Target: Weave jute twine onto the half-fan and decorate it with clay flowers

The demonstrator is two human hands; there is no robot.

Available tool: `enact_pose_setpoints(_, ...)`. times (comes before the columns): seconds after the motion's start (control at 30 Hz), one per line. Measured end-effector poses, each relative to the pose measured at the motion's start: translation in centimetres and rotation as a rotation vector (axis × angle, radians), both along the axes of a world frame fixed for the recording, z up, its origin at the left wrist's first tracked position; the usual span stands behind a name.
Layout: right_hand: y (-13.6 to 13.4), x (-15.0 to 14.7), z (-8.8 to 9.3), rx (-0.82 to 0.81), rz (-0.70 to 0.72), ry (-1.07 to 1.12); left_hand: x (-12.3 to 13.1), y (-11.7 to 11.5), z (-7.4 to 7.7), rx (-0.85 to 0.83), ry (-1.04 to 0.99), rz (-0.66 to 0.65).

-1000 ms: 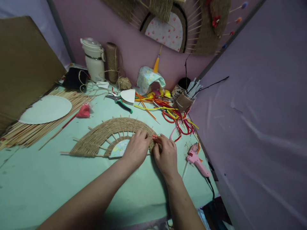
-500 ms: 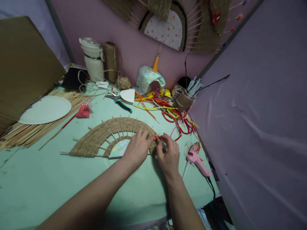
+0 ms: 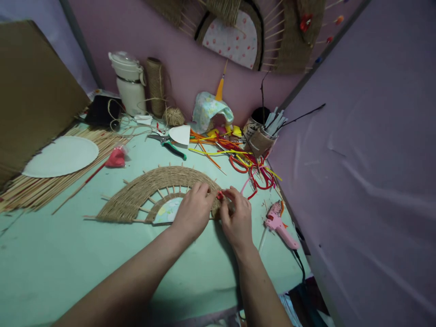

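Note:
A small red piece point(image 3: 220, 195), maybe flower-shaped, is pinched between the fingertips of both hands over the right end of a woven twine fan point(image 3: 124, 204). My left hand point(image 3: 195, 206) is closed, its thumb and fingers meeting at the left side of the piece. On the other side my right hand point(image 3: 236, 215) is also closed, thumb and forefinger curled around the piece. Thin sticks poke out of the fan's edge, and a patterned cloth half-circle point(image 3: 167, 211) fills its centre. My hands hide the fan's right part.
A pink glue gun point(image 3: 281, 225) lies to the right, its cord over the table edge. Behind are pruning shears point(image 3: 174, 150), red-handled scissors point(image 3: 238, 164) and coloured pipe cleaners point(image 3: 204, 137). Sticks point(image 3: 51, 186) and a white oval point(image 3: 63, 156) are left, a white jar point(image 3: 130, 86) at the back.
The red piece has turned a little between my fingertips and shows more of its face. Both hands stay at the fan's right end. The whole view has shifted slightly.

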State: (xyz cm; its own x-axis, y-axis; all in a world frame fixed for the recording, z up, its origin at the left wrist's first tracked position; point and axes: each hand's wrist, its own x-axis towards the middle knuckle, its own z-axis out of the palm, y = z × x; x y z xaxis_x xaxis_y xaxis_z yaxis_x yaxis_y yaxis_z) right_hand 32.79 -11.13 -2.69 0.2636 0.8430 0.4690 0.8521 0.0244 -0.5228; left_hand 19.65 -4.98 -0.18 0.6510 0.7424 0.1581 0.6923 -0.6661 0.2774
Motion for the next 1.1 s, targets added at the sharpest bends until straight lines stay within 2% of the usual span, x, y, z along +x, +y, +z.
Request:
enact_pose_setpoints(0.13,0.13,-0.25,0.11,-0.085,0.041,-0.043,-0.22,0.25,0.19,-0.033,-0.038,0.027)
enact_pose_setpoints(0.3,0.23,-0.48,0.31,-0.135,0.08,-0.089,-0.22,0.22,0.03,-0.045,0.017,0.016)
enact_pose_setpoints(0.53,0.32,-0.73,0.76,-0.193,0.072,-0.097,-0.04,0.09,-0.3,-0.063,0.058,-0.005)
enact_pose_setpoints(0.63,0.26,-0.69,0.68,-0.174,0.065,-0.073,-0.02,0.09,-0.08,-0.071,0.067,-0.007)
enact_pose_setpoints(0.83,-0.01,-0.31,0.47,-0.018,-0.007,-0.058,-0.09,0.04,0.13,-0.089,0.062,0.0)
enact_pose_setpoints(1.1,-0.12,-0.49,0.87,-0.117,0.006,-0.138,0.05,0.13,0.24,-0.105,0.079,0.002)
